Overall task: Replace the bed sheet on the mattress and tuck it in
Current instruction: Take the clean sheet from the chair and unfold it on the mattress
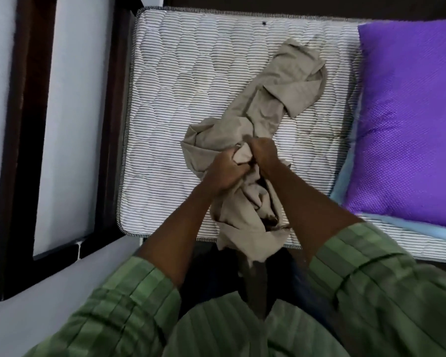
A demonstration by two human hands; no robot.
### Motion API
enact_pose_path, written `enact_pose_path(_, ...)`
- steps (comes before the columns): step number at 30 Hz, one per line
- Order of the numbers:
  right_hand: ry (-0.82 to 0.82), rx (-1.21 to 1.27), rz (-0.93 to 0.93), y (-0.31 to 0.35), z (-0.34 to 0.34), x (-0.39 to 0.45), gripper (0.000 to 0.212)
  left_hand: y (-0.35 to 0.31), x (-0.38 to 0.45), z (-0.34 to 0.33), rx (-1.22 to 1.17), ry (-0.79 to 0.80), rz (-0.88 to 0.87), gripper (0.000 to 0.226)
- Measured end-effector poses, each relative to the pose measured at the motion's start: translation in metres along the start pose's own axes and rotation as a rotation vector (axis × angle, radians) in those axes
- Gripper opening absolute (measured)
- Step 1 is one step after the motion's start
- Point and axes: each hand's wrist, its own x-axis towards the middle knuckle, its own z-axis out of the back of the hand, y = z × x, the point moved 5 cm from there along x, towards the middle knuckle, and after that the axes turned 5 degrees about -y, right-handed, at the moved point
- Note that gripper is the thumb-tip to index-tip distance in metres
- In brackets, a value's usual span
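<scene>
Bare striped mattress [191, 81] fills the view, set in a dark bed frame [113, 112] against a pale wall; we stand at its near edge.

Nearest to us, green striped sleeves [129, 300] lead to both hands, which meet over the near part of the mattress. We note the left hand [223, 171] with fingers curled tight into a bunch of beige bed sheet [276, 99], and the right hand [264, 153] likewise clenched on the same bunch, just beside the left. Below the hands, a tail of the sheet hangs over the near edge of the mattress. Beyond them, the remainder lies in a crumpled, partly folded strip running toward the far right, well short of every corner.

At the right edge a purple pillow [407, 119] rests on a light blue cloth [345, 181].

We judge the step in hand to be opening out the sheet; nothing is spread or tucked. The next move calls for finding an edge or corner, parting the hands and shaking the cloth flat. The pillow will probably need to be lifted off.
</scene>
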Motion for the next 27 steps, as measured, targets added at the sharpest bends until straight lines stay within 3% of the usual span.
enact_pose_path(2, -0.009, 0.075, -0.099, 0.001, -0.007, 0.04, 0.062, 0.007, 0.011, -0.002, -0.019, 0.028, -0.087, 0.077)
enact_pose_path(3, 0.026, 0.107, -0.136, 0.0, -0.012, 0.057, 0.066, 0.011, 0.016, -0.005, -0.014, 0.052, -0.116, 0.076)
enact_pose_path(6, 0.084, 0.063, -0.139, 0.003, -0.025, 0.089, 0.056, 0.033, 0.037, -0.015, -0.027, 0.137, -0.108, 0.059)
enact_pose_path(8, 0.014, 0.007, 0.049, 0.01, -0.03, 0.102, 0.037, 0.045, 0.053, -0.02, -0.061, 0.24, 0.021, 0.057)
enact_pose_path(10, -0.13, -0.209, 0.296, 0.018, -0.031, 0.11, 0.024, 0.048, 0.06, -0.029, -0.212, 0.376, 0.184, 0.058)
enact_pose_path(13, -0.206, -0.553, 0.609, 0.037, -0.036, 0.105, 0.039, 0.04, 0.066, -0.034, -0.402, 0.314, 0.332, 0.052)
enact_pose_path(15, 0.003, -0.494, 0.675, 0.048, -0.048, 0.1, 0.03, 0.05, 0.069, -0.038, -0.402, 0.226, 0.41, 0.058)
enact_pose_path(16, 0.202, -0.355, 0.568, 0.051, -0.054, 0.099, 0.03, 0.053, 0.067, -0.039, -0.377, 0.208, 0.434, 0.059)
enact_pose_path(18, 0.622, -0.096, 0.257, 0.049, -0.06, 0.091, 0.063, 0.056, 0.064, -0.043, -0.289, 0.224, 0.442, 0.061)
enact_pose_path(20, 0.8, -0.048, 0.109, 0.044, -0.054, 0.082, 0.074, 0.048, 0.056, -0.045, -0.228, 0.247, 0.334, 0.035)
enact_pose_path(22, 0.63, -0.101, 0.139, 0.037, -0.037, 0.094, 0.062, 0.045, 0.054, -0.043, -0.203, 0.173, 0.22, 0.02)
enact_pose_path(23, 0.441, -0.151, 0.169, 0.031, -0.025, 0.106, 0.057, 0.044, 0.054, -0.039, -0.177, 0.107, 0.158, 0.018)
enact_pose_path(25, 0.101, -0.213, 0.248, 0.021, 0.005, 0.129, 0.069, 0.045, 0.058, -0.029, -0.102, 0.025, 0.081, 0.016)
enact_pose_path(27, -0.162, -0.189, 0.322, 0.01, 0.032, 0.15, 0.079, 0.048, 0.065, -0.025, -0.078, 0.003, 0.052, 0.04)
